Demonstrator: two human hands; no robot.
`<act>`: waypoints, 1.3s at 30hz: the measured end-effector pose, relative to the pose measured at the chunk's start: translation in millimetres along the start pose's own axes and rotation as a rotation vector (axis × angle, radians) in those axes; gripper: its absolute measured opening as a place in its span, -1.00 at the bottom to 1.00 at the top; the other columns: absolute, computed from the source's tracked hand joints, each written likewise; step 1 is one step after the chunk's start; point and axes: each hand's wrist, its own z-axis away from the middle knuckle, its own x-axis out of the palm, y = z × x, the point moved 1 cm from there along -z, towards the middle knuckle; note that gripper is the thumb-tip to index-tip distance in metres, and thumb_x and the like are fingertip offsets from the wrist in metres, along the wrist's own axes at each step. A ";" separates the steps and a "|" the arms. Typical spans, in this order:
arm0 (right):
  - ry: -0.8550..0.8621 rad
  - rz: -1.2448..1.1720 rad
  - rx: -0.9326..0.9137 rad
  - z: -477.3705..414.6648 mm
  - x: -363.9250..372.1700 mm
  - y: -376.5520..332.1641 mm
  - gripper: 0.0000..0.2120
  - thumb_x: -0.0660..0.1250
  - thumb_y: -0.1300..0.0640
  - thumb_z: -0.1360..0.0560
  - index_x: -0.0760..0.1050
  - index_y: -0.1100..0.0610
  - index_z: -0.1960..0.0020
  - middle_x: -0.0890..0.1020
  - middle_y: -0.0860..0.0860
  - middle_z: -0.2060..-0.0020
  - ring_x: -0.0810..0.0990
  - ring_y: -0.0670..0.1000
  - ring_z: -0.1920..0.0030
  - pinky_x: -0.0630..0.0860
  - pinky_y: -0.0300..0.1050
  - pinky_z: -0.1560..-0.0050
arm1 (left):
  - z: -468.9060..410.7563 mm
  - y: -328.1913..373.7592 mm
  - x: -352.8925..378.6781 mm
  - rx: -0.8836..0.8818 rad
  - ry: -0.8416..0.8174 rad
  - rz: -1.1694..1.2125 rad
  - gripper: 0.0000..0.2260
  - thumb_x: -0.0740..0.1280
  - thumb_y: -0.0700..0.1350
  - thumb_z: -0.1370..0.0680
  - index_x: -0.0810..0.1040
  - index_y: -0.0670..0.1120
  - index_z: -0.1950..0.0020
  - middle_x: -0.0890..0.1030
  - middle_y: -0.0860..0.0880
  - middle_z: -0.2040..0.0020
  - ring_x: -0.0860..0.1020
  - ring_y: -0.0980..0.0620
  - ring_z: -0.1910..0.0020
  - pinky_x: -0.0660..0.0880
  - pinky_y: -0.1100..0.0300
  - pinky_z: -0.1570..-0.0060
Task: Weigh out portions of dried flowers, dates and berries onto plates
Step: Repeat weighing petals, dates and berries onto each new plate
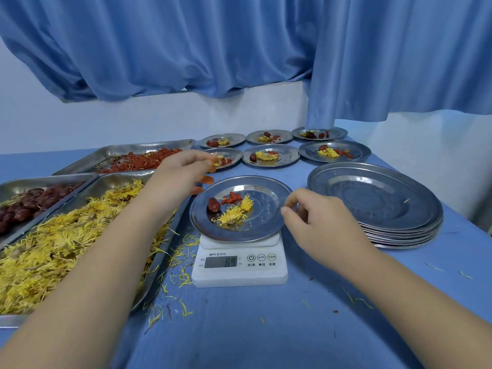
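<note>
**Two hands at the plate on the scale**

Both bare forearms reach in from the near edge of the blue surface [266, 328]. On it sits a white scale [239, 274], its digits too blurred for me to read, with loose petals [181, 262] scattered just beside it.

On the scale is a steel plate [266, 227] holding a date [213, 204], a few berries [232, 198] and dried flowers [234, 214].

The right hand [316, 219] hangs at the plate's right rim, fingers loosely curled, with a gap between thumb and forefinger and nothing in it.

The left hand [181, 174] arches over the far-left rim, fingers bent down. Blurred orange bits are at its tips; I cannot tell whether they are gripped.

To the left lie the flower tray [159, 262], date tray [53, 179] and berry tray [149, 146]. To the right is a stack of plates [372, 203].

Beyond are six filled plates [287, 155], then a blue curtain [239, 49].
</note>
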 end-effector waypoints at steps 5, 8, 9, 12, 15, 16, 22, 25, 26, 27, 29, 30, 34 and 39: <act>0.000 -0.103 0.130 -2.1 6.4 5.6 -0.86 0.28 -0.04 -0.50 0.36 -0.08 0.20 0.58 -0.09 0.43 0.53 -0.12 0.40 0.42 -0.15 0.38 | 11.9 -8.3 -2.5 -0.006 0.152 0.046 -0.87 0.28 -0.07 -0.60 0.61 0.09 -0.03 0.65 0.04 0.07 0.59 0.22 0.34 0.54 0.12 0.10; -0.018 -0.185 0.227 -3.1 9.8 6.9 -0.87 0.28 -0.02 -0.50 0.38 -0.05 0.18 0.62 0.01 0.40 0.58 -0.04 0.43 0.54 -0.07 0.34 | 17.3 -12.9 -4.6 -0.034 0.213 0.076 -0.87 0.26 0.00 -0.59 0.62 0.10 0.00 0.67 0.02 0.02 0.56 0.18 0.34 0.53 0.11 0.10; -0.026 -0.214 0.260 -3.1 11.0 7.1 -0.87 0.28 -0.01 -0.51 0.39 -0.02 0.17 0.63 0.02 0.40 0.59 -0.04 0.46 0.54 -0.07 0.36 | 19.2 -15.2 -5.2 -0.050 0.215 0.090 -0.86 0.26 0.03 -0.58 0.62 0.11 -0.01 0.66 0.03 0.01 0.57 0.15 0.30 0.55 0.07 0.06; -0.053 -0.329 0.344 -3.2 15.8 8.6 -0.88 0.29 0.05 -0.51 0.40 0.04 0.16 0.64 -0.04 0.42 0.57 -0.05 0.52 0.44 -0.12 0.41 | 22.1 -18.9 -6.1 -0.120 0.205 0.157 -0.85 0.28 0.08 -0.55 0.64 0.12 0.01 0.66 0.06 0.06 0.60 0.07 0.24 0.52 -0.08 -0.10; -0.077 -0.408 0.382 -3.8 18.8 8.8 -0.89 0.30 0.11 -0.51 0.40 0.09 0.15 0.64 -0.02 0.43 0.57 -0.01 0.50 0.40 -0.17 0.49 | 23.2 -19.5 -4.6 -0.169 0.188 0.212 -0.86 0.31 0.08 -0.53 0.65 0.12 0.07 0.65 0.09 0.14 0.61 0.07 0.25 0.49 -0.10 -0.13; -0.078 -0.428 0.382 -3.8 19.3 8.3 -0.90 0.30 0.12 -0.51 0.41 0.11 0.15 0.64 -0.01 0.43 0.56 -0.01 0.50 0.39 -0.18 0.52 | 24.1 -19.1 -4.0 -0.177 0.186 0.225 -0.86 0.32 0.07 -0.53 0.65 0.11 0.06 0.64 0.09 0.15 0.61 0.07 0.25 0.49 -0.09 -0.13; -0.004 -0.553 0.412 -4.1 19.0 5.8 -0.92 0.32 0.26 -0.51 0.45 0.18 0.14 0.60 0.05 0.48 0.55 -0.03 0.53 0.39 -0.24 0.57 | 27.3 -7.9 -4.0 -0.266 0.202 0.433 -0.85 0.26 0.00 -0.58 0.59 0.01 -0.03 0.58 0.02 0.13 0.56 0.04 0.26 0.47 0.00 -0.03; 0.026 -0.711 0.451 -4.2 14.4 5.2 -0.93 0.29 0.35 -0.52 0.45 0.23 0.11 0.57 0.04 0.52 0.57 -0.02 0.49 0.47 -0.23 0.51 | 30.4 -4.6 -5.6 -0.229 0.193 0.536 -0.84 0.22 0.00 -0.60 0.57 0.01 0.03 0.55 0.02 0.15 0.52 0.05 0.29 0.45 -0.03 -0.03; 0.037 -0.759 0.452 -4.8 12.0 5.2 -0.93 0.28 0.37 -0.52 0.45 0.25 0.10 0.58 0.05 0.51 0.58 -0.02 0.48 0.50 -0.23 0.49 | 30.2 -3.6 -6.9 -0.213 0.197 0.566 -0.84 0.21 0.01 -0.60 0.57 0.01 0.03 0.55 0.02 0.16 0.52 0.05 0.30 0.46 -0.02 -0.01; 0.047 -0.798 0.453 -5.6 9.7 4.7 -0.94 0.28 0.37 -0.52 0.45 0.25 0.08 0.58 0.07 0.49 0.58 -0.01 0.46 0.52 -0.22 0.46 | 29.1 -2.4 -8.0 -0.199 0.198 0.595 -0.83 0.21 0.01 -0.61 0.56 0.00 0.02 0.55 0.03 0.16 0.52 0.05 0.29 0.46 -0.02 0.00; 0.074 -0.860 0.462 -9.6 5.6 4.0 -0.94 0.29 0.36 -0.52 0.46 0.23 0.07 0.59 0.10 0.46 0.58 0.00 0.44 0.54 -0.22 0.42 | 24.6 0.1 -11.9 -0.169 0.181 0.629 -0.83 0.21 0.00 -0.60 0.57 -0.01 0.02 0.54 0.02 0.17 0.52 0.03 0.26 0.47 -0.02 0.02; 0.087 -0.889 0.467 -12.8 4.0 3.8 -0.94 0.30 0.35 -0.52 0.47 0.22 0.07 0.59 0.10 0.45 0.58 0.00 0.43 0.54 -0.23 0.41 | 21.5 1.1 -14.5 -0.153 0.162 0.631 -0.83 0.21 -0.01 -0.60 0.57 -0.02 0.02 0.54 0.01 0.16 0.52 0.03 0.26 0.48 -0.01 0.03; 0.100 -0.976 0.471 -31.5 -0.9 3.2 -0.91 0.29 0.35 -0.52 0.52 0.21 0.02 0.58 0.13 0.35 0.56 -0.03 0.40 0.53 -0.24 0.39 | 5.9 4.4 -30.9 -0.104 0.051 0.656 -0.82 0.20 -0.04 -0.61 0.57 -0.06 -0.02 0.57 -0.04 0.08 0.58 0.00 0.24 0.54 0.02 0.10; 0.141 -0.980 0.439 -78.1 -9.1 -1.1 -0.86 0.26 0.37 -0.54 0.54 0.20 0.04 0.56 0.11 0.36 0.55 -0.02 0.41 0.51 -0.26 0.41 | -19.4 9.4 -57.8 -0.059 0.044 0.694 -0.78 0.20 -0.04 -0.62 0.56 -0.07 -0.14 0.58 -0.13 -0.21 0.67 -0.11 -0.01 0.59 0.01 0.02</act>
